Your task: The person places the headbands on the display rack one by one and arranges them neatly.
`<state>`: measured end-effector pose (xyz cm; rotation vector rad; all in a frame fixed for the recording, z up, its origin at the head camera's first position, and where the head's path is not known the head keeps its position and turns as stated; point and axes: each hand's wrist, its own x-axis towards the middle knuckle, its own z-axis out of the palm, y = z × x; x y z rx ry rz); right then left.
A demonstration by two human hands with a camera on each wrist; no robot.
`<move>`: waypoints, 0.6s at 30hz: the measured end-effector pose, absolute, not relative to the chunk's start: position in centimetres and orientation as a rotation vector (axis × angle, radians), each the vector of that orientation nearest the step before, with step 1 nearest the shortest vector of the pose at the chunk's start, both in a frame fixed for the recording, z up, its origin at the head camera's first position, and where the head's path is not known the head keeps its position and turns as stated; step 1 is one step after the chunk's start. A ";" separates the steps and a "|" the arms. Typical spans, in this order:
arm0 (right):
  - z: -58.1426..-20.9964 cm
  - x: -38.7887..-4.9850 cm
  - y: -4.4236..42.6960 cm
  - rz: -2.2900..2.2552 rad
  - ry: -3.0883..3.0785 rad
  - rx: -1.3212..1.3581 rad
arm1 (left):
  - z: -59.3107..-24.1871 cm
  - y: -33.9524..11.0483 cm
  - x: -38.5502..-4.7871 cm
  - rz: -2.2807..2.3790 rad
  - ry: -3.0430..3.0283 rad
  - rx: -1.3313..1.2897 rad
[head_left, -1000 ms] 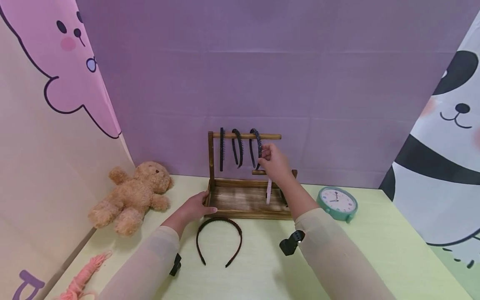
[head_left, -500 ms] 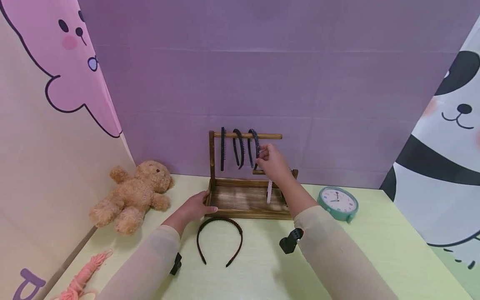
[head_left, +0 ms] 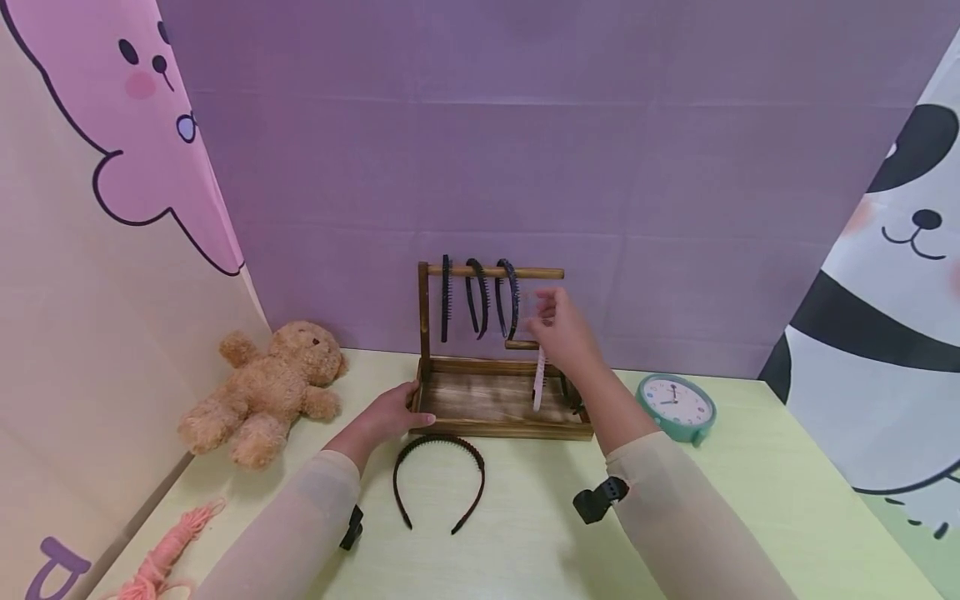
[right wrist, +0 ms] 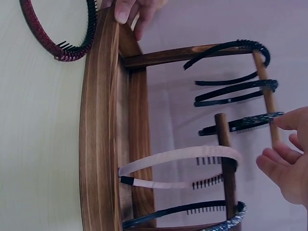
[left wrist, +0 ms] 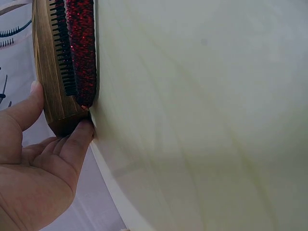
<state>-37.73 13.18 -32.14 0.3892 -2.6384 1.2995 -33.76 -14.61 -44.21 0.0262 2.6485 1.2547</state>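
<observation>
My left hand [head_left: 386, 414] grips the left end of a dark wooden headband rack [head_left: 491, 429], thumb at the tray's front edge. On the upper bar hang three dark headbands; the rightmost, a glittery one [head_left: 513, 300], is nearest my right hand [head_left: 566, 333]. That hand has loosely bent fingers and is clear of the band in the head view. Below it, a pale pink headband [head_left: 538, 383] hangs on the lower bar, beside a dark glittery headband [right wrist: 192, 208]. A red sequinned headband with black teeth [left wrist: 83, 53] lies before the rack.
A brown teddy bear [head_left: 262, 392] lies at the left on the pale table [head_left: 525, 533], with pink yarn [head_left: 168, 550] near the front left. A green round clock [head_left: 677, 407] is to the rack's right. A purple cloth [head_left: 480, 150] hangs behind.
My right hand has let go of the glittery headband on the upper bar and moved a little to the right. That band shifted slightly left beforehand. My left hand stays on the rack.
</observation>
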 end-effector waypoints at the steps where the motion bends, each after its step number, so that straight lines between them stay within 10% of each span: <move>1: -32.0 -37.3 13.3 1.301 -2.612 0.403 | -44.2 -14.6 -33.7 1.254 2.649 0.027; 18: -31.5 -31.2 13.3 1.372 -2.449 0.637 | -44.4 -14.6 -33.9 1.240 2.661 0.032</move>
